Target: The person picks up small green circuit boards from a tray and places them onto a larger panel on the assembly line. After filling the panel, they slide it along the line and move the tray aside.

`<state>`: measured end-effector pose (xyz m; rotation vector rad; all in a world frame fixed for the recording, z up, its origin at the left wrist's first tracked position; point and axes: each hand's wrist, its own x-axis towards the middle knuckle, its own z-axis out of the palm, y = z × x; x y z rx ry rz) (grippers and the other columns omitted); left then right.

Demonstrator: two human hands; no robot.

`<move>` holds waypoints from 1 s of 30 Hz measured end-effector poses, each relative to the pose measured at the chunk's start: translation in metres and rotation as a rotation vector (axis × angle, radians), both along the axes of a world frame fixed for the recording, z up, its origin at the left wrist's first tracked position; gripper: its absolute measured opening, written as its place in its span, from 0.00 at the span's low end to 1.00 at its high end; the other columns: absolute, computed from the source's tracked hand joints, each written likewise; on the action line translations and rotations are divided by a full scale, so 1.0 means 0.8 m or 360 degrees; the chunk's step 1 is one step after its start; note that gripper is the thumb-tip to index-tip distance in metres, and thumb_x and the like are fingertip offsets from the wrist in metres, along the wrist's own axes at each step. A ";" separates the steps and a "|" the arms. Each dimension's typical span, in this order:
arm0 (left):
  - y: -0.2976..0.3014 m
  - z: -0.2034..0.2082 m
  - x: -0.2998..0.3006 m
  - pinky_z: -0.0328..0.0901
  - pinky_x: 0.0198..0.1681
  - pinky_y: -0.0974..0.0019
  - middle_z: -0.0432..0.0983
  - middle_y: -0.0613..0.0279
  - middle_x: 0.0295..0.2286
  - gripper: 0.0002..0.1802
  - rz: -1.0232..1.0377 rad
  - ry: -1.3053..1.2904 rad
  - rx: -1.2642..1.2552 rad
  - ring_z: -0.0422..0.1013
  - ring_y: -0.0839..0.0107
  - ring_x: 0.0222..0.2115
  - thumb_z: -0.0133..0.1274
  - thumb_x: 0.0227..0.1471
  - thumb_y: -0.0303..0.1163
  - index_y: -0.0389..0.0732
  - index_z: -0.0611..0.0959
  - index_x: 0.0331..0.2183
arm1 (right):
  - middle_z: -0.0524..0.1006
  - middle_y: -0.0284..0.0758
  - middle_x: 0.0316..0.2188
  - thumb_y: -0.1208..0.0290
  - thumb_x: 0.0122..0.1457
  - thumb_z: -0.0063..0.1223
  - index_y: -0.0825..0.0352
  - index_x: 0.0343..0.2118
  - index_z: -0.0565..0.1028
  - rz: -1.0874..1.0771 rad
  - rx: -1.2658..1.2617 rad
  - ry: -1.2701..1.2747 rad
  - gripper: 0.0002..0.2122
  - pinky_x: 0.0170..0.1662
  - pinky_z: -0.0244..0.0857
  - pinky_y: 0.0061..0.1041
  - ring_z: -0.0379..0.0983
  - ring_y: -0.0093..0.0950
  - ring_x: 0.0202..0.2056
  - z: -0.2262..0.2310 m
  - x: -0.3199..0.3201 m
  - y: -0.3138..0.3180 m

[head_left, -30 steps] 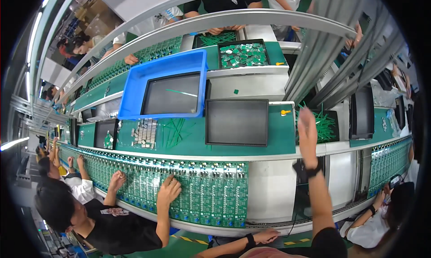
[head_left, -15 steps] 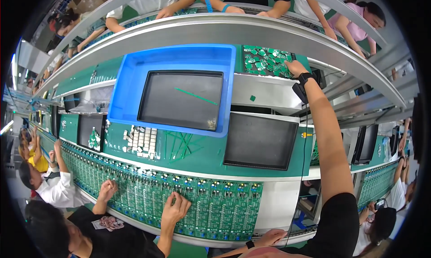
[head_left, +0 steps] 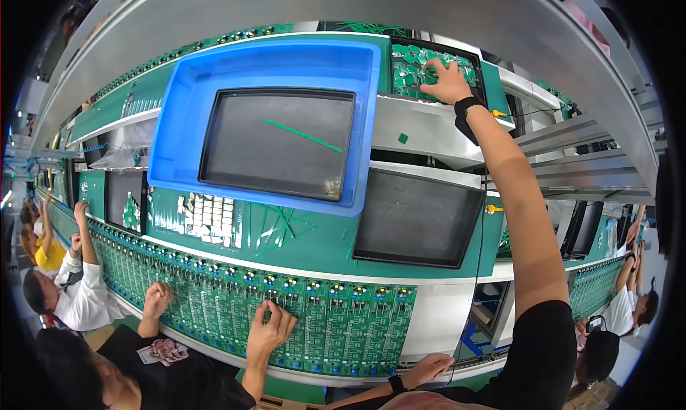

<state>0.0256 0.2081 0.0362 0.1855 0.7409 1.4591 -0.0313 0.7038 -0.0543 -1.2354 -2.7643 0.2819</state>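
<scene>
My right arm reaches far up the right side, with a black band on its wrist. My right hand (head_left: 449, 83) is over a black tray of small green circuit boards (head_left: 409, 73), thumb and fingers apart; no board shows clearly in its grip. My left hand (head_left: 427, 369), with a black wristband, lies low by the front edge of the line, to the right of a row of long green circuit boards (head_left: 343, 331). Its fingers are loosely bent, with nothing visible in them. A thin black cable (head_left: 477, 288) runs down close to its fingertips.
A blue bin (head_left: 187, 110) holds a black tray (head_left: 279, 153) with a green strip. Another black tray (head_left: 418, 221) stands beside it. White blocks (head_left: 214, 221) and green strips (head_left: 282, 231) lie on the green mat. A co-worker's hands (head_left: 270, 331) are over the long boards. Metal rails (head_left: 600, 74) cross above.
The view has shifted, bringing the tray of small boards closer. My right hand has moved from that tray's right edge to over its boards, fingers now spread. My left hand stays low.
</scene>
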 end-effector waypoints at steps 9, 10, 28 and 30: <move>0.004 -0.113 0.190 0.47 0.16 0.78 0.56 0.74 0.14 0.17 -0.0373 0.0023 -0.0441 0.52 0.85 0.13 0.40 0.59 0.38 0.43 0.67 0.20 | 0.66 0.48 0.39 0.60 0.51 0.53 0.61 0.43 0.65 0.0311 -0.0053 0.0266 0.19 0.41 0.64 0.41 0.69 0.48 0.37 -0.029 0.008 0.026; 0.008 -0.105 0.176 0.47 0.16 0.78 0.56 0.74 0.14 0.17 -0.0310 0.0045 -0.0476 0.52 0.85 0.13 0.40 0.59 0.38 0.43 0.67 0.20 | 0.68 0.48 0.38 0.60 0.52 0.52 0.61 0.44 0.65 0.0353 -0.0050 0.0294 0.19 0.41 0.64 0.41 0.70 0.48 0.37 -0.033 0.009 0.031; 0.181 -0.033 -0.009 0.63 0.30 0.74 0.72 0.60 0.29 0.08 0.0728 -0.0855 -0.0372 0.69 0.71 0.30 0.42 0.56 0.32 0.40 0.74 0.29 | 0.65 0.22 0.22 0.60 0.60 0.45 0.58 0.41 0.69 -0.0169 -0.1520 0.1874 0.10 0.19 0.51 0.12 0.59 0.13 0.21 0.056 0.075 -0.050; 0.203 -0.059 -0.012 0.65 0.42 0.69 0.74 0.56 0.37 0.08 0.0789 -0.0888 -0.0023 0.69 0.65 0.42 0.45 0.54 0.30 0.38 0.75 0.34 | 0.65 0.23 0.23 0.64 0.61 0.43 0.59 0.41 0.68 0.0004 -0.1461 0.1762 0.08 0.20 0.50 0.11 0.59 0.13 0.21 0.087 0.098 -0.125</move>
